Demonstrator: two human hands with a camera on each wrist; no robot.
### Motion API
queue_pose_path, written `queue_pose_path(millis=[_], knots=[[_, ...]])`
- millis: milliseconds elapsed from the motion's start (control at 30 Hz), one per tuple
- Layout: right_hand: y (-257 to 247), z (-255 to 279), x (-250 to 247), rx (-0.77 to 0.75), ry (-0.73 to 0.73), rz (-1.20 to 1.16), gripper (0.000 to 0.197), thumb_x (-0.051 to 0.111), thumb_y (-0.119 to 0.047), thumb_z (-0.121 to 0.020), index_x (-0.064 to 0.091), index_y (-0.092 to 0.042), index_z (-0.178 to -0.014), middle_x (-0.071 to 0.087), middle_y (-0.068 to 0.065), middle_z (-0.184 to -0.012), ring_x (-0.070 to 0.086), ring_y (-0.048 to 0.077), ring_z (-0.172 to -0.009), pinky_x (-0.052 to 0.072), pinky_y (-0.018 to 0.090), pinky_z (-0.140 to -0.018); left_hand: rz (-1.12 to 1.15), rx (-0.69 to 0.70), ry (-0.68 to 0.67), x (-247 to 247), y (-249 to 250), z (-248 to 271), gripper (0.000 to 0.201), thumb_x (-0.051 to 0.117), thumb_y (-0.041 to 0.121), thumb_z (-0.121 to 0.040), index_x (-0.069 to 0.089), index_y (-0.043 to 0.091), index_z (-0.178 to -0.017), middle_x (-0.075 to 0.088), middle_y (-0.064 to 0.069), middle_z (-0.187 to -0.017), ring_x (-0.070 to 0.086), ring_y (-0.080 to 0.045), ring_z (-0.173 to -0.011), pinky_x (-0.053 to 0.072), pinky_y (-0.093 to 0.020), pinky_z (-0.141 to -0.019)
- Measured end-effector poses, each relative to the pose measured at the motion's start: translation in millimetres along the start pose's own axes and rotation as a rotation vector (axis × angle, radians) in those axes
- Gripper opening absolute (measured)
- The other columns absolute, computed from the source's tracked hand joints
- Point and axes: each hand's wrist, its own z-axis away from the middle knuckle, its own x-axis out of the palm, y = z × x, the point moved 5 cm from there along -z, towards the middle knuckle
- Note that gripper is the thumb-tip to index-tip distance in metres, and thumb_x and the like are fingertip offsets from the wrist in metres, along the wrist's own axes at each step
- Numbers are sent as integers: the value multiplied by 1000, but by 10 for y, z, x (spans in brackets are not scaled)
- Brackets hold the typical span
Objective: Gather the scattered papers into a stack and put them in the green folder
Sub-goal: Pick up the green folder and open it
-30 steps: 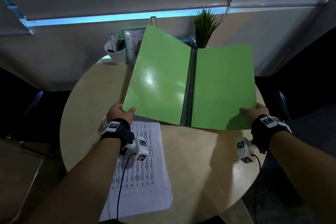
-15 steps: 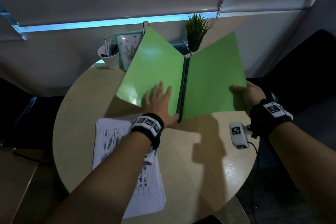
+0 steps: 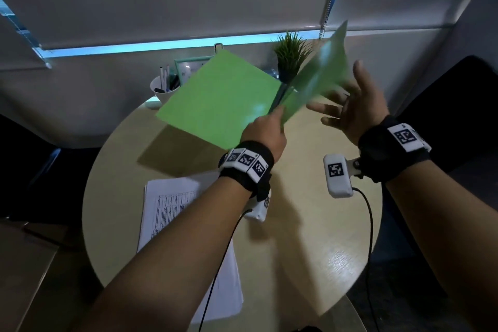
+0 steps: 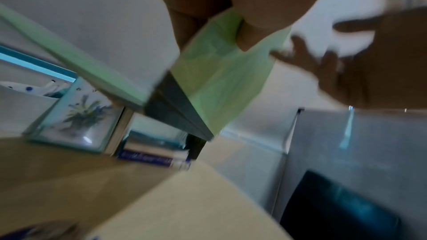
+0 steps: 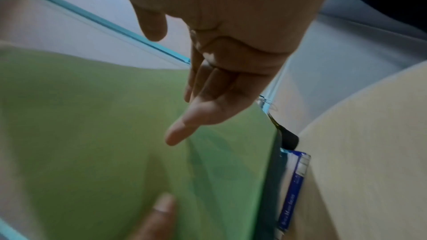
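Left hand (image 3: 265, 133) pinching glossy green plastic folder (image 3: 226, 101) at its near edge by the dark spine, thumb on top; folder held open and tilted, clear of the round pale wooden table (image 3: 310, 237). Right cover raised and motion-blurred just beyond the right fingertips. Right hand (image 3: 355, 105) released, fingers (image 5: 182, 130) spread and straight, beside that cover; contact not discernible. Stack of printed white papers (image 3: 164, 213) flat on table, below the left wrist, well behind the left fingertips. Past the folder from the fingers: white pen cup (image 3: 161, 90), teal-framed picture (image 4: 76, 116), small green potted plant (image 3: 289, 50), blue-spined book (image 5: 292, 191).
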Motion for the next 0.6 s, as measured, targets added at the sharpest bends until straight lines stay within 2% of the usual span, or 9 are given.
queue_pose_path(millis=[33, 100, 233, 300, 367, 467, 533, 600], knots=[[9, 11, 15, 21, -36, -16, 64, 31, -66, -91, 57, -19, -126, 71, -1, -108, 70, 26, -92, 45, 26, -59, 40, 15, 61, -108, 43, -6, 45, 41, 14, -96, 42, 27, -140, 67, -15, -105, 63, -36, -92, 52, -41, -77], [116, -8, 14, 75, -27, 2, 66, 26, -67, -92, 58, -20, -124, 70, 1, -114, 70, 25, -96, 45, 29, -66, 131, 79, 174, -313, 141, -4, 42, 40, 15, -98, 45, 25, -138, 68, -13, -105, 63, -35, -90, 53, -41, -78], [638, -51, 19, 331, 13, 194, 44, 40, -57, -94, 60, -21, -109, 70, 5, -113, 71, 25, -91, 48, 37, -84, 263, 152, 352, -690, 323, 3, 39, 42, 16, -98, 51, 24, -135, 68, -11, -107, 63, -33, -90, 51, -36, -76], [936, -31, 27, 457, 18, 275, 46, 42, -57, -94, 59, -19, -113, 70, 6, -112, 69, 25, -91, 48, 40, -90, 292, 154, 438, -855, 392, 8, 34, 41, 17, -99, 55, 23, -129, 69, -10, -101, 64, -33, -88, 52, -37, -75], [1151, 16, 92, 526, 12, 298, 56, 40, -61, -93, 55, -17, -123, 69, 5, -108, 68, 24, -89, 50, 40, -88, 374, 117, 532, -1005, 394, 35, 29, 41, 21, -100, 61, 18, -121, 71, -11, -96, 66, -32, -87, 52, -34, -74], [1327, 22, 211, 565, -5, 231, 68, 37, -65, -91, 46, -14, -136, 67, 6, -109, 67, 25, -88, 50, 41, -82, 523, 29, 653, -1141, 302, 81, 28, 46, 21, -100, 66, 9, -113, 72, -9, -99, 65, -26, -92, 44, -22, -76], [1407, -7, 241, 590, 34, 141, 76, 39, -67, -90, 38, -12, -142, 62, 12, -118, 66, 29, -88, 51, 43, -78, 629, -66, 662, -1138, 217, 96, 28, 49, 21, -100, 65, 2, -111, 67, -4, -96, 60, -19, -91, 33, -9, -72], [1481, -16, 260, 639, 66, 1, 90, 44, -70, -86, 23, -10, -149, 51, 19, -134, 64, 33, -86, 51, 45, -72, 770, -209, 601, -1043, 113, 81, 32, 49, 25, -100, 59, -2, -114, 50, 5, -92, 46, -8, -89, 24, -2, -68]])
